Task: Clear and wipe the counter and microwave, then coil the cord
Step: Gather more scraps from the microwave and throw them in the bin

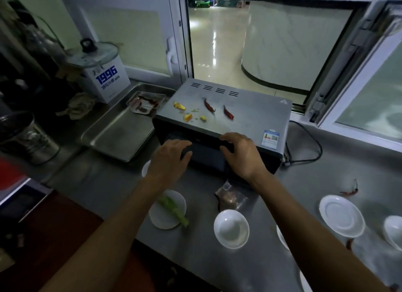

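Head view: both hands are at the front of the microwave (pixel 221 115), which sits on the steel counter (pixel 304 183) below an open window (pixel 261 45). The left hand (pixel 168 156) lies with fingers loosely spread against the dark door; the right hand (pixel 239 152) curves its fingers over the door's top edge, thumb below, though the picture is too dim to say whether it truly grips. On the microwave's top lie two red chillies (pixel 208 105) and some yellow scraps (pixel 187 117). The black cord (pixel 313 139) loops on the counter to the right of the microwave. A metal tray (pixel 117 135) stands to its left. Nearer the person are a plate with a green stalk (pixel 171 211), a small packet (pixel 230 199), a white bowl (pixel 231 228) and a white saucer (pixel 341 215).
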`<state>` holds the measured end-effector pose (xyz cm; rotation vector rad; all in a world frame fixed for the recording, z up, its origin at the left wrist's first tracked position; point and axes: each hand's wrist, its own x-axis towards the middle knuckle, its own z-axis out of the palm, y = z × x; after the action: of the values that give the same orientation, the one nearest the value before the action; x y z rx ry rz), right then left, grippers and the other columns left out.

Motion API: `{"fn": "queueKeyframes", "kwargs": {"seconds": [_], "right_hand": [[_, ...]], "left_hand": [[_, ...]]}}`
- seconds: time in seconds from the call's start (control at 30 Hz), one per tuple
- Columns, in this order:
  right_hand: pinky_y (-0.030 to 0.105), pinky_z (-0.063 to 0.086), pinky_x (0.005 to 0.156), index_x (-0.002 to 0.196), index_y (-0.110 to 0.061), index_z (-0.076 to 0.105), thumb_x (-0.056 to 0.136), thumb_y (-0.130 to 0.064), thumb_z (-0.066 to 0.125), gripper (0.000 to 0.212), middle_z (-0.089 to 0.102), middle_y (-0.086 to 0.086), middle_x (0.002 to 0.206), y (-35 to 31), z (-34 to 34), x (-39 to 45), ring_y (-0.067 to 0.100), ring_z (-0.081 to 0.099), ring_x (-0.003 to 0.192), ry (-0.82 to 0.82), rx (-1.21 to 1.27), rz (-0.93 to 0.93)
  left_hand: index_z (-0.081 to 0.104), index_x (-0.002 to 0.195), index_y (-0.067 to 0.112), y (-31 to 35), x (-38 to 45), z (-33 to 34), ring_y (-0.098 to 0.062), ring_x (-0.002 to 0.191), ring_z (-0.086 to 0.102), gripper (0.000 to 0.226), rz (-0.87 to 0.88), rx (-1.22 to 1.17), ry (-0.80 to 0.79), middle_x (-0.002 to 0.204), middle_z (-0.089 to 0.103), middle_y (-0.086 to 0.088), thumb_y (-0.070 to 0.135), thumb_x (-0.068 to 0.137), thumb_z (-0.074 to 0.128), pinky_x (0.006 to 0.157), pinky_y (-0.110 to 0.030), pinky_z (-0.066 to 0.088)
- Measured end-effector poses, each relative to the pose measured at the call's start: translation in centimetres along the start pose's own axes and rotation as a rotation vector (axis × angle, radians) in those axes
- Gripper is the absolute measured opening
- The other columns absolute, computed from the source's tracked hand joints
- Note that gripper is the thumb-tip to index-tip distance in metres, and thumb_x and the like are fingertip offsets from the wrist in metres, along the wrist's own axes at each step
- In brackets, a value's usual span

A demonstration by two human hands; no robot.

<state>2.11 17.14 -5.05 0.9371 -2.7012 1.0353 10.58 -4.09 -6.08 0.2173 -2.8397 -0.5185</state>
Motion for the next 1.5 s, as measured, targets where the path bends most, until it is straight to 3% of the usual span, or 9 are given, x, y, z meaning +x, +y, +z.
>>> {"fn": "queueKeyframes", "kwargs": {"seconds": [0.1, 0.23, 0.43, 0.6, 0.9, 1.2, 1.33, 1.5], "right_hand": [[0.036, 0.051, 0.090, 0.106, -0.009, 0.072, 0.091, -0.008, 0.064, 0.017, 0.070, 0.010, 0.107, -0.2, 1.2, 2.5, 0.024, 0.062, 0.098, 0.017, -0.015, -0.038], [0.041, 0.053, 0.093, 0.120, -0.009, 0.068, 0.092, -0.012, 0.065, 0.029, 0.068, 0.010, 0.119, -0.2, 2.9, 5.9, 0.025, 0.062, 0.106, 0.019, -0.051, 0.020], [0.037, 0.053, 0.091, 0.115, -0.007, 0.070, 0.090, -0.011, 0.067, 0.026, 0.068, 0.012, 0.116, -1.2, 5.5, 10.5, 0.027, 0.064, 0.103, 0.036, -0.110, 0.065], [0.032, 0.052, 0.077, 0.101, -0.002, 0.072, 0.090, -0.005, 0.064, 0.014, 0.069, 0.015, 0.103, -1.8, 6.9, 12.9, 0.029, 0.064, 0.090, 0.044, -0.216, 0.095], [0.028, 0.043, 0.075, 0.113, -0.006, 0.071, 0.095, -0.013, 0.062, 0.021, 0.066, 0.014, 0.110, -1.6, 7.9, 14.0, 0.028, 0.061, 0.095, 0.052, -0.315, 0.153], [0.046, 0.054, 0.067, 0.107, -0.007, 0.073, 0.090, -0.008, 0.064, 0.019, 0.069, 0.013, 0.099, -1.4, 8.2, 13.2, 0.033, 0.062, 0.089, 0.164, -0.359, 0.167], [0.039, 0.057, 0.067, 0.104, -0.006, 0.073, 0.090, -0.004, 0.065, 0.016, 0.070, 0.010, 0.097, -1.6, 8.0, 12.6, 0.023, 0.065, 0.080, 0.228, -0.297, 0.167], [0.027, 0.055, 0.073, 0.104, -0.006, 0.073, 0.091, -0.004, 0.066, 0.014, 0.071, 0.010, 0.098, -1.8, 7.0, 10.0, 0.017, 0.065, 0.082, 0.290, -0.267, 0.186]], "left_hand": [[0.066, 0.125, 0.017, -1.7, 2.4, -0.3, -0.027, 0.108, 0.061, 0.033, -0.004, -0.003, 0.016, 0.118, 0.068, -0.006, 0.024, 0.092, 0.067, 0.090, -0.046, 0.051], [0.065, 0.124, 0.015, -3.7, 6.7, -0.4, -0.029, 0.108, 0.059, 0.032, 0.009, -0.025, 0.012, 0.118, 0.067, -0.007, 0.026, 0.094, 0.064, 0.091, -0.048, 0.050], [0.070, 0.113, 0.011, -6.1, 12.4, 1.1, -0.032, 0.097, 0.058, 0.030, 0.126, -0.055, 0.043, 0.107, 0.069, -0.010, 0.031, 0.093, 0.060, 0.081, -0.048, 0.051], [0.070, 0.103, 0.016, -6.9, 14.5, 2.5, -0.029, 0.102, 0.054, 0.023, 0.209, -0.001, 0.044, 0.101, 0.065, -0.005, 0.034, 0.091, 0.061, 0.079, -0.046, 0.046], [0.071, 0.095, 0.017, -7.9, 16.5, 2.7, -0.027, 0.099, 0.052, 0.021, 0.319, 0.032, 0.035, 0.092, 0.062, -0.003, 0.035, 0.092, 0.061, 0.077, -0.042, 0.040], [0.067, 0.098, 0.015, -7.7, 16.7, 2.6, -0.026, 0.098, 0.053, 0.016, 0.361, -0.023, 0.026, 0.097, 0.063, -0.003, 0.028, 0.091, 0.063, 0.080, -0.043, 0.044], [0.066, 0.099, 0.015, -7.7, 16.5, 2.4, -0.024, 0.095, 0.054, 0.013, 0.397, -0.090, 0.045, 0.097, 0.064, -0.004, 0.024, 0.090, 0.066, 0.079, -0.040, 0.045], [0.064, 0.096, 0.016, -6.8, 15.6, 2.9, -0.021, 0.091, 0.054, 0.010, 0.473, -0.203, 0.064, 0.093, 0.065, 0.000, 0.023, 0.090, 0.066, 0.077, -0.039, 0.046]]}}
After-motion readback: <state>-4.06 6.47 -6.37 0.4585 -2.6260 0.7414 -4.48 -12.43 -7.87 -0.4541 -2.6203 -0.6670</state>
